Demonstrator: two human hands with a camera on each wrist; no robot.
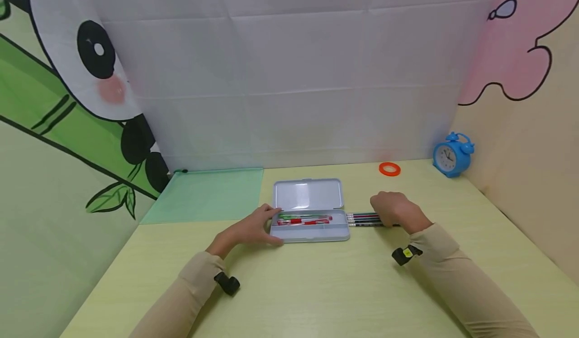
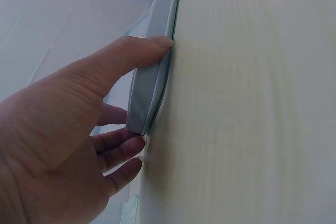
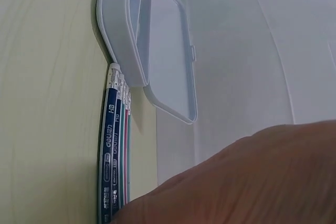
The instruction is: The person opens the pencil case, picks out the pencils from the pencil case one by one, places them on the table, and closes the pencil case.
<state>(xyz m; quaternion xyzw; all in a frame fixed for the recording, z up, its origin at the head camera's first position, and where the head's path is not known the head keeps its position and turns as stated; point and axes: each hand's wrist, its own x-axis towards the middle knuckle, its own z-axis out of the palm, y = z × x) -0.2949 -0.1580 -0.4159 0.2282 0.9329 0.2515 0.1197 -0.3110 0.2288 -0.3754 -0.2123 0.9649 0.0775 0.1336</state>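
Note:
A light grey pencil case [image 1: 294,235] lies on the table with its lid [image 1: 308,195] folded back. Inside are several pens [image 1: 307,222], red and green. My left hand [image 1: 254,227] holds the case's left end, thumb on the front side [image 2: 149,87] and fingers around the far corner. To the right of the case, several pencils [image 1: 359,220] lie side by side on the table. Their eraser ends point at the case's right end. My right hand [image 1: 398,210] grips the pencils from above; its fingertips are hidden. Dark blue, green and pink barrels [image 3: 116,145] show in the right wrist view.
A pale green mat [image 1: 212,197] covers the table's back left. An orange-red ring [image 1: 389,169] lies near the back edge, and a blue alarm clock [image 1: 448,158] stands at the back right. Behind the table hangs a white cloth [image 1: 298,66].

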